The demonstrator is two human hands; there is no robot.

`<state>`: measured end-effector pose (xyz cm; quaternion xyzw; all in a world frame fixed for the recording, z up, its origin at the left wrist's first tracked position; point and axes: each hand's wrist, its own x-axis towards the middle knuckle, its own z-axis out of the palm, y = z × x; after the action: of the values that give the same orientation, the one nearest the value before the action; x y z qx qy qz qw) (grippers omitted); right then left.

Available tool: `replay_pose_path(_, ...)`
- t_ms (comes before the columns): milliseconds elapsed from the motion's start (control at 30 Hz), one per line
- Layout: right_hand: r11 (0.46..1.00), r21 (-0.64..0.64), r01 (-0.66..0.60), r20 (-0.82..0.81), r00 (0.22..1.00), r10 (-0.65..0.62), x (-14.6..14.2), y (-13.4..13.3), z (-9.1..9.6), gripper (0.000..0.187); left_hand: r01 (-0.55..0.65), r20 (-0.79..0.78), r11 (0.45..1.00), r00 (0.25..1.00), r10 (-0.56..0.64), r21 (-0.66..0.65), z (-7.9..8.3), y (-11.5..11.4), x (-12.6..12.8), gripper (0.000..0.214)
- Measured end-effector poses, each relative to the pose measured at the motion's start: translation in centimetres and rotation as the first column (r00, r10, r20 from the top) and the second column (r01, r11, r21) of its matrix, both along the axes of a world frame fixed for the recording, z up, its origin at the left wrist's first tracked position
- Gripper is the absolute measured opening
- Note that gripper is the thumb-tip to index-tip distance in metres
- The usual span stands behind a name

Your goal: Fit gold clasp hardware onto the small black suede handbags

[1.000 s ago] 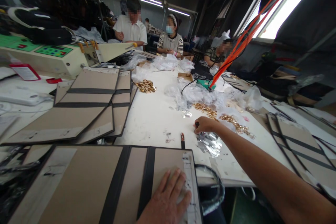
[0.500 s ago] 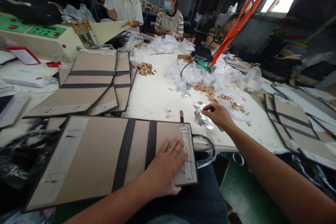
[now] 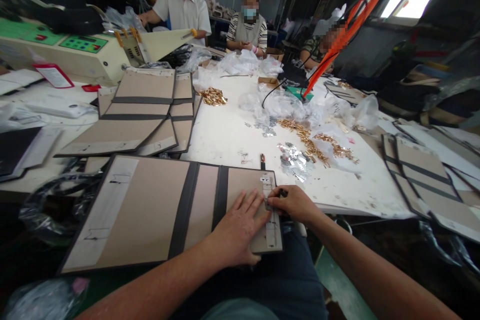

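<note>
A beige-lined panel (image 3: 150,205) with dark edging and two dark crosswise bands lies open in front of me, its right end over my lap. My left hand (image 3: 240,230) rests flat on its right section, fingers spread. At the pale strip (image 3: 270,235) along the right edge, my right hand (image 3: 292,203) pinches a small metal plate (image 3: 267,204), mostly hidden by the fingertips. Something dark sticks out of that hand's grip. Another small plate (image 3: 265,179) sits higher on the strip. Beyond lies a heap of silver plates (image 3: 296,162).
Similar panels are stacked at left (image 3: 138,130) and right (image 3: 423,165). Gold metal pieces lie in piles (image 3: 213,96) near clear plastic bags (image 3: 262,100). A machine (image 3: 86,60) stands at the back left. An orange strap (image 3: 333,55) hangs down. Several people are across the table.
My right hand has come from the silver heap, back and to the left, to the panel's strip. My left hand has stayed flat on the panel. The view has shifted slightly.
</note>
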<state>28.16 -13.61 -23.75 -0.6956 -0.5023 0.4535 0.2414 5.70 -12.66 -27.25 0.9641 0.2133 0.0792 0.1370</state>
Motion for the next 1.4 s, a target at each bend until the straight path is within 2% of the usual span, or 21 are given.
replay_pose_path(133, 0.996, 0.071, -0.054, 0.182, 0.982, 0.040, -0.2, 0.2, 0.3, 0.012, -0.002, 0.002, 1.000, 1.000, 0.002, 0.003, -0.2, 0.0, 0.0, 0.115)
replay_pose_path(333, 0.991, 0.077, -0.110, 0.350, 0.934, 0.076, -0.5, 0.3, 0.7, 0.009, 0.018, -0.019, 1.000, 1.000, -0.018, 0.015, -0.2, 0.2, 0.0, 0.126)
replay_pose_path(600, 0.989, 0.085, -0.122, 0.379, 0.922, 0.081, -0.5, 0.3, 0.5, 0.011, 0.001, -0.020, 1.000, 1.000, -0.001, 0.000, 0.5, 0.1, 0.2, 0.125)
replay_pose_path(667, 0.988, 0.084, -0.128, 0.324, 0.942, 0.094, -0.1, 0.3, 0.8, 0.010, 0.004, -0.023, 1.000, 1.000, -0.004, -0.002, 0.8, 0.1, 0.2, 0.124)
replay_pose_path(733, 0.993, 0.102, -0.060, 0.227, 0.973, 0.036, 0.5, 0.3, 1.5, 0.015, 0.017, -0.032, 1.000, 0.999, -0.017, -0.008, 1.2, 0.2, 0.2, 0.119)
replay_pose_path(800, 0.980, 0.175, 0.095, 0.077, 0.991, -0.109, 0.9, 0.1, 2.5, 0.024, 0.037, -0.050, 0.999, 0.998, -0.039, -0.026, 1.6, 0.5, 0.2, 0.114)
replay_pose_path(833, 0.951, 0.237, 0.197, -0.038, 0.980, -0.194, 1.0, 0.1, 3.0, 0.028, 0.045, -0.058, 0.998, 0.997, -0.047, -0.038, 1.7, 0.6, 0.2, 0.112)
replay_pose_path(867, 0.904, 0.299, 0.306, -0.185, 0.948, -0.260, 1.0, 0.0, 3.6, 0.032, 0.049, -0.065, 0.998, 0.997, -0.052, -0.049, 1.9, 0.6, 0.2, 0.111)
replay_pose_path(933, 0.774, 0.366, 0.517, -0.518, 0.804, -0.292, 0.7, 0.1, 4.3, 0.040, 0.044, -0.071, 0.997, 0.996, -0.048, -0.065, 1.9, 0.8, 0.2, 0.109)
replay_pose_path(1000, 0.674, 0.329, 0.661, -0.755, 0.613, -0.233, 0.3, 0.5, 4.4, 0.044, 0.039, -0.073, 0.997, 0.996, -0.044, -0.069, 1.8, 0.8, 0.3, 0.109)
replay_pose_path(1033, 0.649, 0.299, 0.700, -0.819, 0.537, -0.202, 0.1, 0.8, 4.1, 0.046, 0.036, -0.074, 0.997, 0.996, -0.041, -0.066, 1.6, 0.8, 0.4, 0.110)
replay_pose_path(1100, 0.626, 0.252, 0.738, -0.882, 0.442, -0.165, -0.1, 1.4, 3.0, 0.046, 0.027, -0.077, 0.998, 0.997, -0.031, -0.054, 1.2, 0.7, 0.5, 0.113)
replay_pose_path(1267, 0.605, 0.198, 0.771, -0.913, 0.370, -0.172, -0.2, 1.9, 0.0, 0.045, 0.028, -0.078, 0.999, 0.996, -0.031, -0.040, 0.6, 0.8, 0.7, 0.116)
replay_pose_path(1333, 0.602, 0.203, 0.772, -0.914, 0.370, -0.167, -0.7, 1.9, -0.3, 0.042, 0.033, -0.076, 0.998, 0.996, -0.036, -0.047, 0.8, 1.0, 0.7, 0.115)
replay_pose_path(1400, 0.620, 0.280, 0.734, -0.886, 0.446, -0.128, -1.6, 1.8, 0.1, 0.040, 0.041, -0.074, 0.997, 0.996, -0.046, -0.061, 1.0, 1.1, 0.6, 0.114)
